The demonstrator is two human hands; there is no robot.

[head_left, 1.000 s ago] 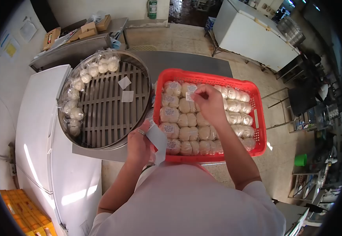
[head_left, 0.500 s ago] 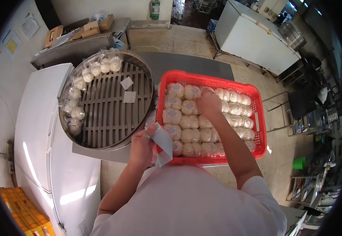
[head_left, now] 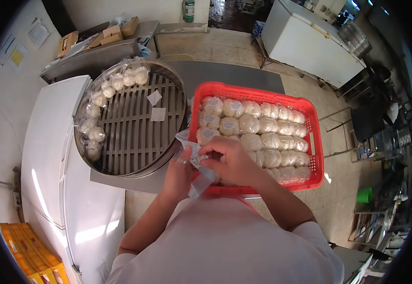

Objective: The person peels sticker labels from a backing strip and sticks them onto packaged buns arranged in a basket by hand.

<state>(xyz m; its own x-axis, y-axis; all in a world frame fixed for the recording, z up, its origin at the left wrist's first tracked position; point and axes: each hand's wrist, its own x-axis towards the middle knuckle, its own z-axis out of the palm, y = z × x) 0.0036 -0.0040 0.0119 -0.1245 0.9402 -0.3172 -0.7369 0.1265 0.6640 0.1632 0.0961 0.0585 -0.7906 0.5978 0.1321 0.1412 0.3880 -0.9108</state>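
My left hand holds a strip of printed labels at the front left corner of the red crate. Fingers of my right hand pinch at the strip's right edge, over the crate. Rows of wrapped white buns fill the crate, and several at its left carry printed labels. To the left is a round metal steamer tray with wrapped buns along its left and back rim. Two small white papers lie on its slats.
A grey table lies under the crate and tray. White freezers stand at left and back right. Cardboard boxes sit on a back-left counter. Orange crates are at the lower left, a green bin at right.
My right hand has come back from the buns at the crate's rear to the label strip in my left hand. A label now shows on the second bun of the back row.
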